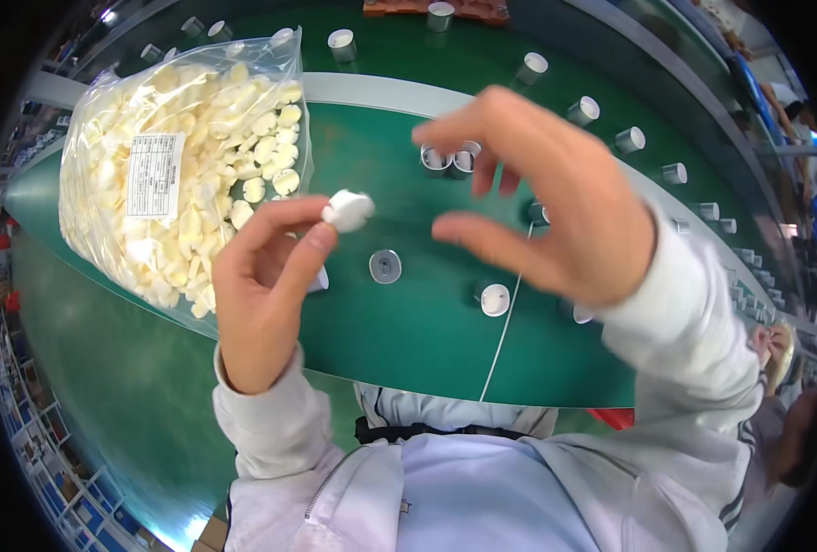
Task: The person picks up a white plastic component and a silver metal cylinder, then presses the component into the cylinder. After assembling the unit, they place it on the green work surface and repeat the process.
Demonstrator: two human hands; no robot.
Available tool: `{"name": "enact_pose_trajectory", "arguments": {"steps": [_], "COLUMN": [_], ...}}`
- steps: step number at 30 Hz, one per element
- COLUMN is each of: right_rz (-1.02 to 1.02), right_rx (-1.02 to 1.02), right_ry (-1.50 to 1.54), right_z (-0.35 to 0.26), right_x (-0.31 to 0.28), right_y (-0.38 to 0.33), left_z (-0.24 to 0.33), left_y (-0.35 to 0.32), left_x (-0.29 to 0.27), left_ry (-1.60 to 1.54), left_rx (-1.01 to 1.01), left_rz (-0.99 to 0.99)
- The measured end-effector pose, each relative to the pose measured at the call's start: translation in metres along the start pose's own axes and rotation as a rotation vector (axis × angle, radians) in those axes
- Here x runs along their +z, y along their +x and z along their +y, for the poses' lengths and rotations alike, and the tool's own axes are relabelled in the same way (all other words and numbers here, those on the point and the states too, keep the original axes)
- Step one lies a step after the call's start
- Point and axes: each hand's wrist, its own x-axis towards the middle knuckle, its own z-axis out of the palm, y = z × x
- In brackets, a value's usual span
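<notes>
A bare strip runs along the near edge of the green counter (408, 354), and another open patch lies between the bulging bag (192, 175) and the paired cups (437, 168). The bag blocks low passage leftward past the left hand (268, 276); a small round grey piece (385, 267) and a white-topped cup (495, 301) obstruct the middle, below the right hand (546, 202).

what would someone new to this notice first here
Probably the big clear bag stuffed with pale pieces, on the left side of the green table. Next, a white piece pinched between thumb and forefinger in the left grip, just right of the bag, while the right grip hangs open over the table's right half. Small cups are also dotted around the right side.
</notes>
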Motion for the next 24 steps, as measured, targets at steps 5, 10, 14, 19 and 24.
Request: {"name": "enact_pose_trajectory", "arguments": {"steps": [5,10,14,19,24], "right_rz": [0.167,0.309,0.346,0.478,0.615], "right_rx": [0.224,0.265,0.28,0.439,0.66], "right_ry": [0.378,0.452,0.431,0.852,1.191], "right_z": [-0.028,-0.027,-0.028,-0.04,-0.044], "right_x": [0.008,0.008,0.0,0.001,0.006], "right_y": [-0.028,-0.042,-0.052,-0.068,-0.076], "left_z": [0.023,0.034,0.042,0.043,0.055], "left_y": [-0.006,-0.008,-0.007,-0.011,-0.011], "left_x": [0.04,0.061,0.067,0.084,0.097], "left_ry": [-1.206,-1.197,-1.008,-0.44,0.206], "left_rx": [-0.392,-0.455,-0.403,0.078,0.572], "left_rz": [-0.298,-0.348,-0.306,-0.189,0.052]}}
